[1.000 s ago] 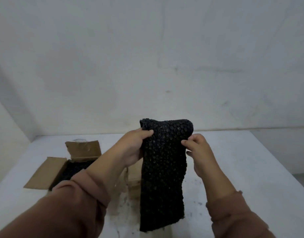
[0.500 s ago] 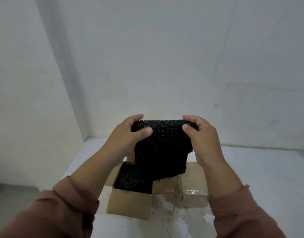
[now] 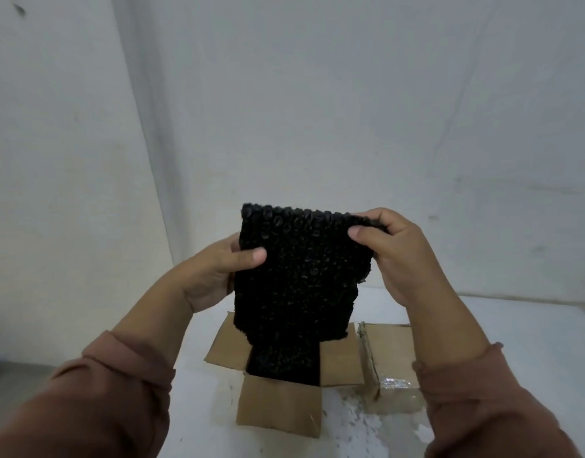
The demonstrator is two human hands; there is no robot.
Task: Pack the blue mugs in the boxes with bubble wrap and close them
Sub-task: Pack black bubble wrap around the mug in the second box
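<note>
A sheet of black bubble wrap [image 3: 297,276] hangs upright in front of me, above an open cardboard box [image 3: 281,404] whose inside is lined with more black wrap. My left hand [image 3: 218,269] pinches the sheet's left edge between thumb and fingers. At the upper right corner my right hand [image 3: 390,256] pinches the sheet. The sheet's lower end reaches down to the box opening. No blue mug is in sight.
A second cardboard box [image 3: 390,368], shut and taped, stands right beside the open one on the white table [image 3: 532,342]. Pale walls meet in a corner behind the table. The table's left edge runs close to the open box.
My view swung left, bringing the open box under the sheet. The sheet now hangs wider and flatter, and my left hand has slid lower on its left edge.
</note>
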